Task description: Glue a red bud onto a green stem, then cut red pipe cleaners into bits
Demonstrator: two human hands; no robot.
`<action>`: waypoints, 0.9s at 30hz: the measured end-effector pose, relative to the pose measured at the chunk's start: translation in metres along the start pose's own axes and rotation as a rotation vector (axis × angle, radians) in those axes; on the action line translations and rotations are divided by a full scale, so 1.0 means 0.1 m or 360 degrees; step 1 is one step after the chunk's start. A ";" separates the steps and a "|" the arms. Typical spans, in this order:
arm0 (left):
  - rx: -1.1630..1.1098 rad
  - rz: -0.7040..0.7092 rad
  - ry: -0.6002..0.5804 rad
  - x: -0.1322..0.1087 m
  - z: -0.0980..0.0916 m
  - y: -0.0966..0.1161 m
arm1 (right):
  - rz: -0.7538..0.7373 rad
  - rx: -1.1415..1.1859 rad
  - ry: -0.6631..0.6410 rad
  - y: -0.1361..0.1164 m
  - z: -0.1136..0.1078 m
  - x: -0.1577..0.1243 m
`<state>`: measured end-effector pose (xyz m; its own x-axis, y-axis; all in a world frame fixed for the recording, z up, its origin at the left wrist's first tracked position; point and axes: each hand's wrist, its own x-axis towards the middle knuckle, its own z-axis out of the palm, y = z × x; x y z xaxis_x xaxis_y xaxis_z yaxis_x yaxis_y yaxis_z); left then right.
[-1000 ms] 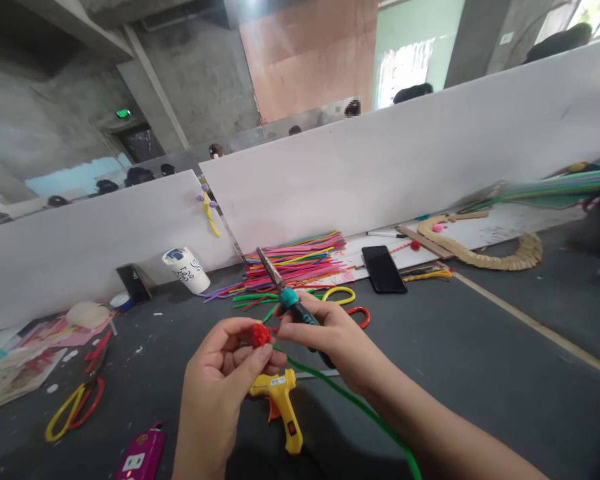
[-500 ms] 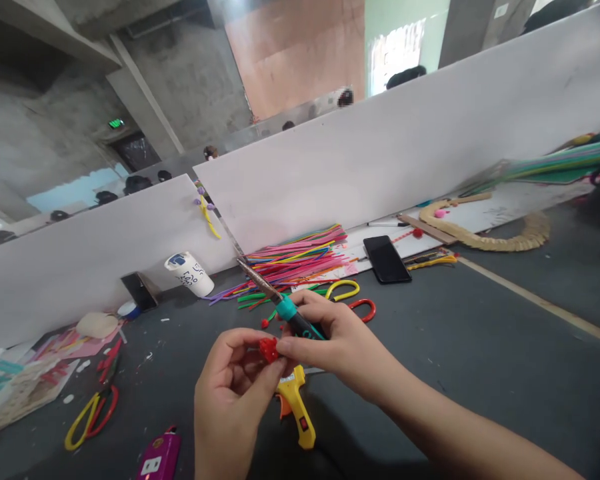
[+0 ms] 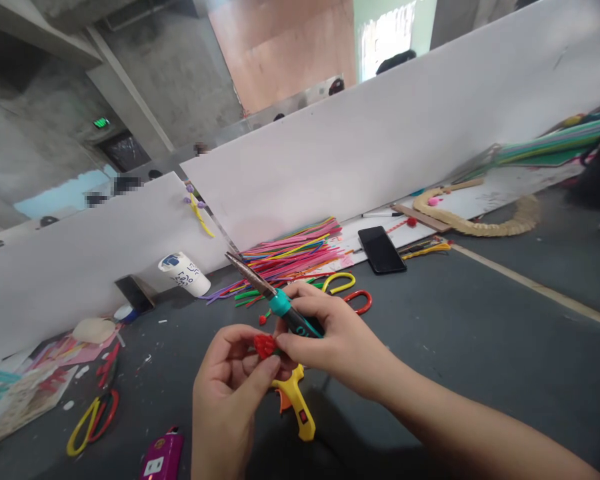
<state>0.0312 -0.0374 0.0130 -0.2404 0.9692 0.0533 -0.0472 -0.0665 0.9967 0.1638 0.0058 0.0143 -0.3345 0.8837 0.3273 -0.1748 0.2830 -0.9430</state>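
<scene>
Between the thumb and fingers of my left hand [image 3: 233, 383] is a small red fuzzy piece [image 3: 265, 345], perhaps shaped from pipe cleaner. My right hand [image 3: 325, 333] is closed around the teal and black handle of scissors [image 3: 253, 273], whose worn metal blades point up and away to the left. The right thumb and fingertips also meet at the red piece's right side. Beneath both hands lies a yellow glue gun [image 3: 300, 407] with an orange trigger, its front partly hidden. Just beyond the fingers sits a small red bud on a green stem [image 3: 263, 319].
Colourful pipe cleaners [image 3: 300, 250] lie along the white partition [image 3: 380, 140], near a black phone [image 3: 381, 249] and a white paper cup [image 3: 185, 273]. Red-and-yellow-handled scissors [image 3: 93, 417] and a purple device [image 3: 163, 457] are at left. More handles [image 3: 363, 302] show beyond my right hand.
The view has shifted slightly. The red piece has turned a little between my fingers and shows more of its side. Both hands keep their hold.
</scene>
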 end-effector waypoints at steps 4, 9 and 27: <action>-0.0093 -0.0063 -0.0015 0.01 -0.01 -0.01 | -0.0015 -0.0025 0.0003 0.01 -0.01 0.00; -0.0139 -0.0051 -0.0012 0.02 -0.02 -0.02 | -0.0042 0.0018 0.0000 0.02 0.00 0.00; -0.0485 -0.0270 -0.0168 0.23 -0.64 -0.23 | -0.0239 -0.1759 -0.0649 1.17 -0.42 0.06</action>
<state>-0.0352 -0.0286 -0.0131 -0.1036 0.9906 -0.0896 -0.3686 0.0454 0.9285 0.1800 0.0597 -0.0964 -0.6841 0.6869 0.2455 0.5896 0.7188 -0.3682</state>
